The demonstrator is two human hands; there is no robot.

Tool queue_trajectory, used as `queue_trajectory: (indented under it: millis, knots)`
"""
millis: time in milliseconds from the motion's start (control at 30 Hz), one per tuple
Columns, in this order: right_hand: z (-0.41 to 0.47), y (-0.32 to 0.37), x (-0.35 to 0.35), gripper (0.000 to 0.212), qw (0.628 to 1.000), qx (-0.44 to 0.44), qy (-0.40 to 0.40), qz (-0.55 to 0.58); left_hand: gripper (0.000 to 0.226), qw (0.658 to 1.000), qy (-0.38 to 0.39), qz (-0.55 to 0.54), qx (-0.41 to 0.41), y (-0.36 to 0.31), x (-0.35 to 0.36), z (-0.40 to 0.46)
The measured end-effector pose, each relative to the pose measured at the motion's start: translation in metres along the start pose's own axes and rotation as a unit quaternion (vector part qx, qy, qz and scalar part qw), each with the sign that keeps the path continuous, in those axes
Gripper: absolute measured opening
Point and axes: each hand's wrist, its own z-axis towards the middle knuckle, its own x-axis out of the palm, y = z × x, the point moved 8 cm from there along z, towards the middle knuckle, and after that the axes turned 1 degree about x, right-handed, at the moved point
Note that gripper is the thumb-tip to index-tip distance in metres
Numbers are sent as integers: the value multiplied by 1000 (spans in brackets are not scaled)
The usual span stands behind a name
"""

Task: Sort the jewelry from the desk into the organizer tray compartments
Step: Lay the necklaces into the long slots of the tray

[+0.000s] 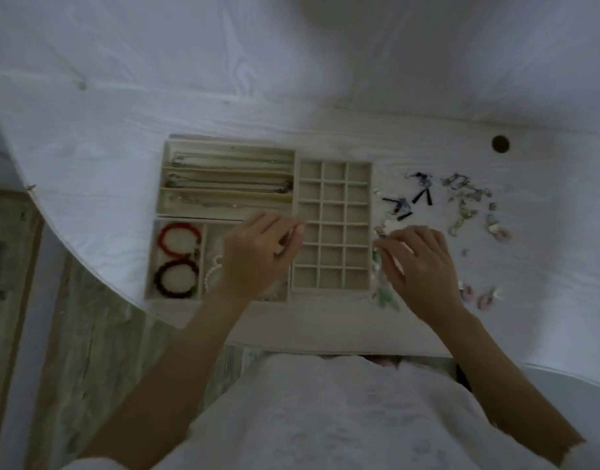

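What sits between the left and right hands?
Head view: the grid tray of small square compartments, all apparently empty, lies between the left hand and the right hand. The right hand's fingers pinch a small jewelry piece at the tray's right edge.

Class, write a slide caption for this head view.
Right hand picks earrings beside the empty grid tray; left hand hovers.

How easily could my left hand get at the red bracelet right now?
Probably easily. The red bracelet lies uncovered in the tray's left compartment, just left of the left hand, with nothing between them, though that hand's fingers seem to pinch something small.
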Motion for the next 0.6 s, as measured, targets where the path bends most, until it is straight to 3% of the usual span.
queue_trajectory:
  millis: [133, 233, 400, 600]
  knots:
    - [-58, -83, 0, 13, 985, 158, 63, -37, 23, 989, 132, -53, -30, -66, 87, 5]
    - [-83, -129, 10, 26, 969, 221, 111, -13, 34, 976, 212, -34, -15, -102, 135, 8]
    - [-88, -164, 37, 42, 973, 137, 183, 28, 41, 953, 292, 80, 5, -125, 187, 12]
    - [-74, -191, 31, 33, 987, 45, 141, 56, 34, 938, 309, 155, -34, -142, 214, -3]
